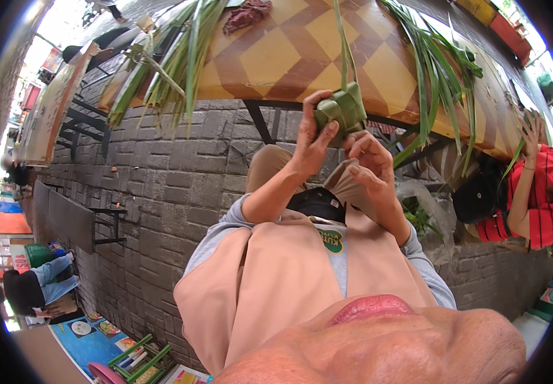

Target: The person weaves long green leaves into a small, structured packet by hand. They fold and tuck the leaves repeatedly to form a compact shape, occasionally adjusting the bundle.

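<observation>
A green woven palm-leaf pouch (343,110), diamond-like in shape, is held up just off the table's near edge. Long leaf strips (345,48) run from its top toward the far side of the table. My left hand (313,136) grips the pouch from the left, thumb across its face and fingers behind. At its lower right corner are the curled fingers of my right hand (374,163), with the thumb a little apart from them. Exactly what the right fingertips pinch there is hard to make out.
Long palm leaves (174,70) lie in a bundle on the table (302,54) at left; more leaves (433,70) hang over its edge at right. A crumpled dark red cloth (245,15) lies at the back. A person in a red top (539,198) sits at right, beside a plastic bag (427,221).
</observation>
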### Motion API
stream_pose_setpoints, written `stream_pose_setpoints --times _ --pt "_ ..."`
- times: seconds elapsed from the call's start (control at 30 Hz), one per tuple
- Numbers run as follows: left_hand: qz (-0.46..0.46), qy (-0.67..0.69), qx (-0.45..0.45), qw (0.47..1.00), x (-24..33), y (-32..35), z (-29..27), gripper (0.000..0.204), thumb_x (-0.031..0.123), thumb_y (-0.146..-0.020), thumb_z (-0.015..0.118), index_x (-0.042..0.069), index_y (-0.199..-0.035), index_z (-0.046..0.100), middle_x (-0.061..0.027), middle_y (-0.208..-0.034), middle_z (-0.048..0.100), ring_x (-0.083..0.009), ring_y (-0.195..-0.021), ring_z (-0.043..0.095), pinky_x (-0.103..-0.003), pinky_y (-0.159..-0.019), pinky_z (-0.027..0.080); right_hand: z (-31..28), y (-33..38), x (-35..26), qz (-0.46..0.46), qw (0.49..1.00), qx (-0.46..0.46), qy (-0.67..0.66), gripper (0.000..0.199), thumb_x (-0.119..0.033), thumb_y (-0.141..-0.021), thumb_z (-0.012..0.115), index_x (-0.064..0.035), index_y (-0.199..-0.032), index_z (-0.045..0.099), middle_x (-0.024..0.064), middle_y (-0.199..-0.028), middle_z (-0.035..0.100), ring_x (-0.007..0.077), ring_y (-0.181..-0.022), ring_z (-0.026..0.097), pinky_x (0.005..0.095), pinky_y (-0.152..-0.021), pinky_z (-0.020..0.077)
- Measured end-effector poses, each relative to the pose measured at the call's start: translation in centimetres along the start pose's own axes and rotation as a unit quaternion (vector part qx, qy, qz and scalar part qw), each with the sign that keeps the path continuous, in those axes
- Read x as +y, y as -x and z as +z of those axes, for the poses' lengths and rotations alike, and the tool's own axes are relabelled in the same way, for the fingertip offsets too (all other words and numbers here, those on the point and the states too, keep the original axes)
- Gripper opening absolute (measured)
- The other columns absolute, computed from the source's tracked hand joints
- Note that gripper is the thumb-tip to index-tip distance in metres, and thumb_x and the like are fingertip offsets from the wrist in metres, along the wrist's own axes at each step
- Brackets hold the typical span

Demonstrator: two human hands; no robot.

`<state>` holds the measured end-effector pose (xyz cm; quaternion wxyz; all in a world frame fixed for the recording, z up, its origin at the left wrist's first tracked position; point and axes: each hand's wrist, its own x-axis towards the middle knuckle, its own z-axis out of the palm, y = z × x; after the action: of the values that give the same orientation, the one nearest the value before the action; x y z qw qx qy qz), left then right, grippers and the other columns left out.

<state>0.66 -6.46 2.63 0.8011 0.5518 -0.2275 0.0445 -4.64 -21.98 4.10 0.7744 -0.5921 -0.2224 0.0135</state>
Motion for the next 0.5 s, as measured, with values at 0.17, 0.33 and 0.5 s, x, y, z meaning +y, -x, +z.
stream_pose_setpoints --times 0.17,0.33,0.5 --pt "0.052 -0.395 -0.088 0.913 -0.4 0.1 -2.3 0.095 0.026 -0.084 0.07 0.01 -0.15 0.004 -0.0283 -0.147 0.009 -0.0397 -0.137 0.019 -0.045 -0.111 0.02 -0.3 -0.1 0.4 0.064 0.995 0.034 -0.071 0.019 -0.008 -0.077 0.064 -0.0027 -0.091 0.052 0.0079 -0.114 0.048 0.014 -0.102 0.048 0.0272 -0.09 0.0392" --pt "0.077 -0.446 -0.086 0.888 -0.6 1.1 -1.8 0.104 0.039 -0.073 0.075 0.016 -0.151 0.009 -0.0298 -0.15 0.002 -0.0513 -0.137 0.01 -0.057 -0.111 0.013 -1.2 -0.3 2.1 0.085 0.984 0.063 -0.144 0.019 -0.01 -0.08 0.062 -0.0028 -0.093 0.052 0.0089 -0.114 0.054 0.0162 -0.104 0.053 0.0318 -0.09 0.0447" --pt "0.066 -0.577 -0.167 0.797 0.7 1.5 -0.8 0.092 0.022 -0.066 0.077 0.023 -0.146 0.031 -0.0258 -0.147 0.018 -0.0495 -0.133 0.02 -0.058 -0.108 0.02 -1.0 -0.4 2.4 0.124 0.991 0.044 -0.035 0.016 -0.005 -0.079 0.063 -0.0039 -0.091 0.052 0.0014 -0.096 0.05 0.0085 -0.09 0.049 0.0223 -0.079 0.0399"
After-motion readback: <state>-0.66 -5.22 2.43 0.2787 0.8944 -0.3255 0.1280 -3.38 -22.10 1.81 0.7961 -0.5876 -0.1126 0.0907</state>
